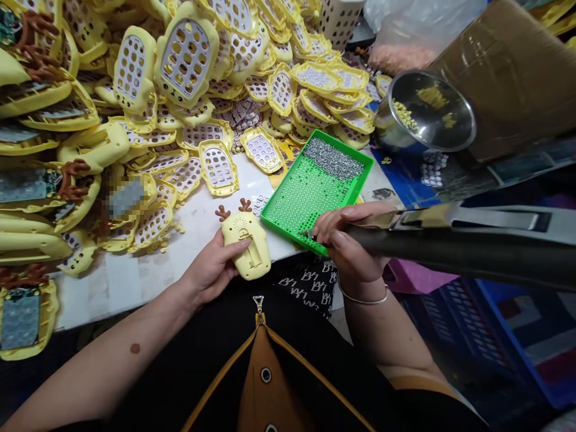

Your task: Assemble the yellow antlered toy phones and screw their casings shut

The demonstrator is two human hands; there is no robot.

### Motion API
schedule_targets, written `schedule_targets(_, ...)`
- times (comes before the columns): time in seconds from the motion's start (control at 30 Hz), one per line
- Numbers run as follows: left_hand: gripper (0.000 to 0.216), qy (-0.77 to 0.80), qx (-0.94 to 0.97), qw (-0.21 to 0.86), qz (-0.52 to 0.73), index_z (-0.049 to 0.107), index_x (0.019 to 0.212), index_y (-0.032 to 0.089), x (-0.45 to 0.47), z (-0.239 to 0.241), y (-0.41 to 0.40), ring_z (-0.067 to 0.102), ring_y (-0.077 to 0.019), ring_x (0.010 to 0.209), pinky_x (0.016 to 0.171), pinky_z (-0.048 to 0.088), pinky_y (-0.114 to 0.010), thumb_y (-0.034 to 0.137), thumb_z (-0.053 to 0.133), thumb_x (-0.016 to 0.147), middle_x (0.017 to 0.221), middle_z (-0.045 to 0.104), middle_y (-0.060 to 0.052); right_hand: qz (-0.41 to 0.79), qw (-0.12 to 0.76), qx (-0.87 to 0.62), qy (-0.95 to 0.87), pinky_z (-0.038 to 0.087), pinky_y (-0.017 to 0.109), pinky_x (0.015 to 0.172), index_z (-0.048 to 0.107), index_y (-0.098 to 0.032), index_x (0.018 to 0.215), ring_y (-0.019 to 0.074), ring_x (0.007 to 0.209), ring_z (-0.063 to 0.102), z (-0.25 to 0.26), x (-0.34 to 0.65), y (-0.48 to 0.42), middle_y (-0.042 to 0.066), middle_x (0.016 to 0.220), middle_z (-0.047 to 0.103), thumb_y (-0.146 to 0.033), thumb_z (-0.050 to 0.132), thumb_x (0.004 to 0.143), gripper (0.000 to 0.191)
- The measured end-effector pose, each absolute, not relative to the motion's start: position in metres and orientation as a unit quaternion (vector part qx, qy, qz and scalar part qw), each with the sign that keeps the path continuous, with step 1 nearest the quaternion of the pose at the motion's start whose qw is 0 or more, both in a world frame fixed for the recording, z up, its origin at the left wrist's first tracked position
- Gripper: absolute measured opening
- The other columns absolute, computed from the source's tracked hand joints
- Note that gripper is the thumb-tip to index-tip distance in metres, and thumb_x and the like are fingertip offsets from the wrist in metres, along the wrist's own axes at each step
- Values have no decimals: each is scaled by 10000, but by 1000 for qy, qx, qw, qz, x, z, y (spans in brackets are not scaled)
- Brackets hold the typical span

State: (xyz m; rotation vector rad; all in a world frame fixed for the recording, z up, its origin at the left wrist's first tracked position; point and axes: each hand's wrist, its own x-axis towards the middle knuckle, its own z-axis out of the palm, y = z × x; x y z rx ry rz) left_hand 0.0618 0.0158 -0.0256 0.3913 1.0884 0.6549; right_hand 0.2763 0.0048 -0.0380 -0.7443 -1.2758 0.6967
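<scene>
My left hand [216, 264] grips a yellow toy phone [252, 252] with brown antlers, its back facing up and the battery recess uncovered. The thumb lies across that recess. In my right hand [348, 240] is a dark electric screwdriver [423, 240], fingers wrapped round its front end. Its tip points down at the near corner of a green perforated tray [288, 198]. Small silver screws [335, 157] are heaped at the tray's far end, and many of the holes show as a regular grid. Whether the tip touches a screw, I cannot tell.
Yellow toy shells [186, 60] are piled high across the back and left of the white table [180, 270]. A steel bowl [427, 111] with small yellow parts stands at the right, beside a cardboard box [508, 78]. Blue crates [486, 342] sit lower right.
</scene>
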Motion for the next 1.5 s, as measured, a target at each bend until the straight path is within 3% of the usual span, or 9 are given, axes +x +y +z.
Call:
schedule_targets(0.33, 444, 490, 145, 778, 366, 513, 1230, 279, 63, -27, 14, 696, -216, 976, 881, 587, -503, 176, 674, 829, 1206, 671, -44, 308, 719, -311, -540, 513, 338, 506, 644, -293, 1000, 135, 469, 529, -6, 271, -13, -55, 558, 534, -195, 675, 779, 243)
schedule_targets(0.63, 426, 496, 152, 766, 380, 513, 1186, 263, 66, -29, 10, 682, -247, 1026, 884, 580, -521, 200, 704, 811, 1184, 670, -57, 413, 674, -225, -569, 524, 330, 514, 625, -246, 1080, 138, 502, 575, -3, 236, -28, -47, 600, 556, -93, 606, 751, 363)
schedule_targets(1.03, 457, 504, 167, 768, 358, 498, 1165, 267, 66, -29, 11, 677, -256, 1027, 867, 581, -513, 234, 741, 780, 1181, 662, -59, 447, 618, -227, -606, 493, 280, 472, 562, -242, 861, 126, 485, 549, -9, 224, -14, -51, 613, 582, -6, 637, 645, 329)
schedule_targets(1.33, 469, 530, 176, 744, 366, 500, 1167, 252, 70, -26, 11, 694, -268, 972, 822, 599, -504, 211, 738, 766, 1130, 682, -67, 446, 652, -224, -571, 496, 295, 471, 585, -241, 892, 124, 470, 539, -1, 227, -20, -48, 591, 552, -109, 615, 764, 186)
schedule_targets(1.5, 494, 524, 176, 746, 372, 514, 1187, 266, 69, -27, 12, 693, -265, 998, 848, 590, -534, 201, 747, 756, 1160, 681, -62, 335, 704, -267, -566, 504, 348, 475, 637, -283, 954, 146, 445, 527, 8, 256, -15, -51, 543, 547, -194, 675, 772, 206)
